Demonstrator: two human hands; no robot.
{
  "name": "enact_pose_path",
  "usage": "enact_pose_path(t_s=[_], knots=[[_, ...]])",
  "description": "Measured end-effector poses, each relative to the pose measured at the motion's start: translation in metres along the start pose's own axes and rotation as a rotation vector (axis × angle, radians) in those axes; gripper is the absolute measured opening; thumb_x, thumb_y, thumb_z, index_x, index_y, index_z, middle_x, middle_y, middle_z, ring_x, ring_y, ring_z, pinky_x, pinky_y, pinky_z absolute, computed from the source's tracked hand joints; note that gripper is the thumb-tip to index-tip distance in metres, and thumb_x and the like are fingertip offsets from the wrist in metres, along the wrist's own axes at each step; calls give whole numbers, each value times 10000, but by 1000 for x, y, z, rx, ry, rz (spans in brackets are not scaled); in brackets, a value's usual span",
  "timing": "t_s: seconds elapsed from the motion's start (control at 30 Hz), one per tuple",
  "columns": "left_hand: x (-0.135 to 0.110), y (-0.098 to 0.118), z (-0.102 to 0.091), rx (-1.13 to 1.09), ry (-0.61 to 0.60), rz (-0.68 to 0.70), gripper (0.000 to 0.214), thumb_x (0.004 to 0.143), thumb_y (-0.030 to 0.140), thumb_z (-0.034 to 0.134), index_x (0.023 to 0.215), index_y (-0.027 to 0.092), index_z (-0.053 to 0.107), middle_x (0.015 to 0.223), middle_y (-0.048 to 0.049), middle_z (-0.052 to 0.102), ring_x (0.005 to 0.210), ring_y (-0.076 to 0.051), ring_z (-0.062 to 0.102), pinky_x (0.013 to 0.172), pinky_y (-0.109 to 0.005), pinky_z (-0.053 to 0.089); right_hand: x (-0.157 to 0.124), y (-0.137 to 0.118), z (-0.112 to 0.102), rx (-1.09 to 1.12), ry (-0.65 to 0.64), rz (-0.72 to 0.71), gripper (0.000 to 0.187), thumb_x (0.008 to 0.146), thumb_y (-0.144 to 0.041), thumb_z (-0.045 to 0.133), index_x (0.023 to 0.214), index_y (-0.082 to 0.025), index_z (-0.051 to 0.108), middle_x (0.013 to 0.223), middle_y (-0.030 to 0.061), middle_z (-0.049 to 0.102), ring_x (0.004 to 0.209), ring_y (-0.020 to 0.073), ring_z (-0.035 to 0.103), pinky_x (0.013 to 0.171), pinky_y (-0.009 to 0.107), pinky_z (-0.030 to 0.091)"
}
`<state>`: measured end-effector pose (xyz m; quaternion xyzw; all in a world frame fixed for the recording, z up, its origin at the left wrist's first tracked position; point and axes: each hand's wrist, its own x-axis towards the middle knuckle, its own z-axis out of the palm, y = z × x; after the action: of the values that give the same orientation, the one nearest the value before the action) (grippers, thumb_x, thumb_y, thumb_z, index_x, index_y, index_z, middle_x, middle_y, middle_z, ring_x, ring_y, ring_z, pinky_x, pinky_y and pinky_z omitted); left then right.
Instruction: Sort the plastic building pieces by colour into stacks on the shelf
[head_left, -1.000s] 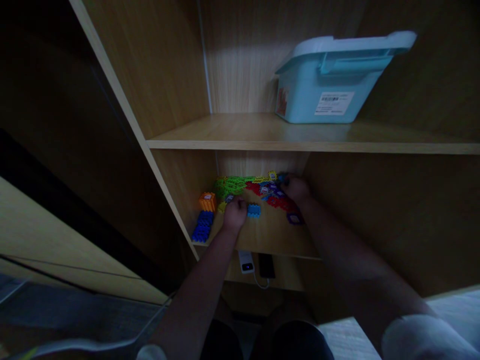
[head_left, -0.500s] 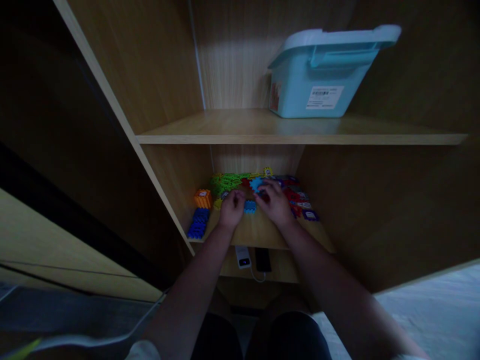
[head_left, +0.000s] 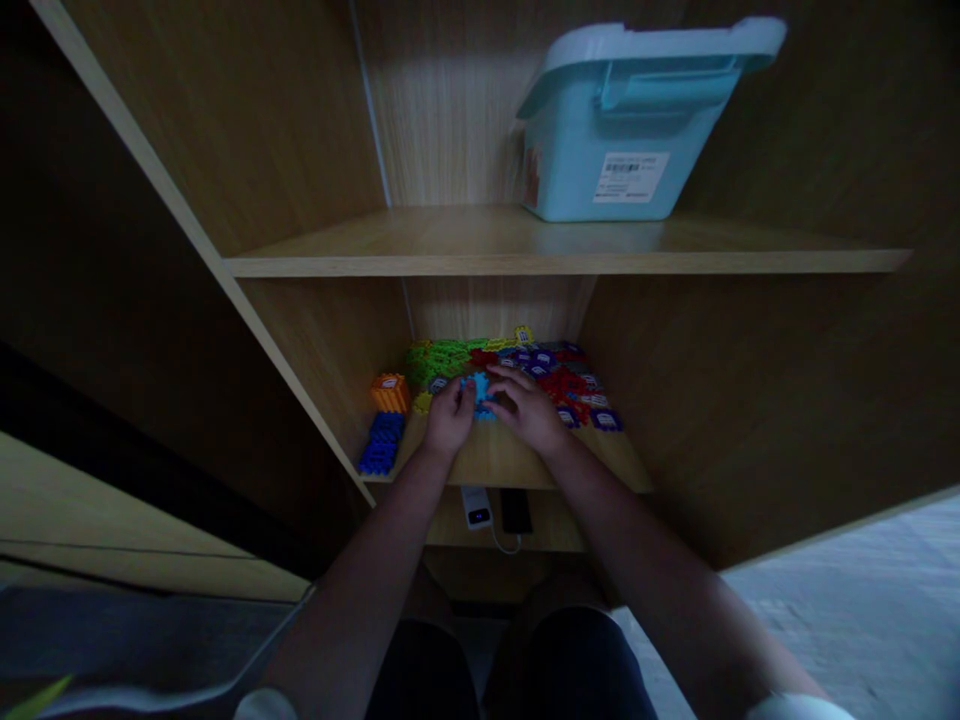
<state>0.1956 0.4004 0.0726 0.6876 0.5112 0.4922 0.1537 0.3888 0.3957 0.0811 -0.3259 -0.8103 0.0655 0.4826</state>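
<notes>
Both my hands reach into the lower shelf (head_left: 517, 462) of a wooden cabinet. My left hand (head_left: 448, 417) and my right hand (head_left: 527, 408) meet over light blue plastic building pieces (head_left: 480, 392), fingers curled and pinching them from either side. Behind them lies a spread of flat toy pieces: green ones (head_left: 439, 358) at the back left, red ones (head_left: 559, 383) and purple ones (head_left: 606, 420) to the right. An orange block (head_left: 391, 391) and a stack of dark blue pieces (head_left: 379, 446) sit at the shelf's left edge.
A light blue lidded storage bin (head_left: 622, 130) with a barcode label stands on the upper shelf (head_left: 450, 245). Below the lower shelf lie a white device (head_left: 475, 506) with a cable and a dark phone-like object (head_left: 515, 510). My knees are at the bottom.
My right hand came from the purple and red pieces at the back right to the middle, bringing a light blue piece to my left hand. The camera tilted slightly.
</notes>
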Motion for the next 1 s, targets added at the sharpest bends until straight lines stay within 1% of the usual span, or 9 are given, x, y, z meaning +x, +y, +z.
enact_pose_path(t_s=[0.1, 0.27, 0.37, 0.43, 0.53, 0.63, 0.7, 0.83, 1.0], knots=[[0, 0, -1, -12, -26, -9, 332, 1098, 411, 454, 889, 232, 638, 799, -11, 677, 764, -177, 645, 766, -288, 513, 1, 2, -2, 61, -4, 12, 95, 984, -307, 767, 1071, -296, 729, 1464, 76, 698, 1361, 259, 669, 1182, 504, 544], [2, 2, -1, -25, -77, -64, 362, 1099, 429, 440, 868, 233, 638, 811, -17, 684, 789, -183, 651, 785, -295, 528, 1, 4, -3, 101, -41, 28, 82, 976, -346, 778, 1013, -295, 726, 1480, 67, 694, 1391, 267, 650, 1189, 520, 526], [2, 1, 1, -52, -97, -86, 392, 1103, 446, 430, 857, 229, 644, 808, -20, 689, 792, -186, 658, 774, -300, 538, 1, 6, -2, 136, -56, 27, 109, 969, -369, 786, 982, -292, 709, 1418, 66, 725, 1330, 254, 683, 1155, 487, 542], [2, -1, 2, -53, -80, -91, 412, 1113, 450, 409, 871, 226, 655, 818, -28, 701, 793, -187, 665, 782, -307, 547, 0, 8, -1, 157, -28, 39, 146, 952, -382, 804, 949, -285, 694, 1359, 72, 742, 1264, 250, 708, 1112, 469, 559], [4, -6, 3, -50, 18, -94, 455, 1134, 431, 336, 936, 214, 683, 914, -64, 747, 862, -198, 703, 858, -329, 563, -1, 14, 0, 155, 20, 86, 190, 930, -395, 819, 903, -272, 678, 1284, 85, 752, 1201, 256, 718, 1072, 466, 564], [6, -12, 3, -39, 94, -152, 495, 1144, 419, 280, 1012, 203, 706, 1015, -99, 778, 968, -213, 738, 929, -347, 567, -2, 20, -1, 123, -14, 127, 200, 910, -392, 824, 876, -263, 675, 1192, 80, 761, 1140, 255, 722, 1033, 451, 564], [8, -14, 3, -20, 105, -193, 505, 1144, 419, 275, 1022, 200, 713, 1016, -104, 786, 991, -223, 747, 946, -358, 568, -3, 23, -2, 107, -43, 131, 193, 900, -379, 822, 863, -259, 675, 1107, 68, 762, 1077, 247, 722, 980, 425, 571], [8, -12, 2, 14, 99, -223, 495, 1138, 410, 293, 939, 220, 705, 964, -99, 786, 947, -232, 748, 930, -368, 566, -4, 26, -2, 72, -65, 145, 171, 905, -368, 801, 868, -263, 671, 959, 34, 750, 947, 231, 707, 896, 392, 568], [7, -6, 1, 4, 79, -228, 490, 1128, 395, 316, 867, 226, 695, 867, -90, 762, 849, -231, 736, 869, -374, 563, -7, 26, -1, 29, -87, 160, 158, 905, -362, 794, 901, -269, 667, 960, 25, 755, 940, 234, 705, 895, 394, 560]])
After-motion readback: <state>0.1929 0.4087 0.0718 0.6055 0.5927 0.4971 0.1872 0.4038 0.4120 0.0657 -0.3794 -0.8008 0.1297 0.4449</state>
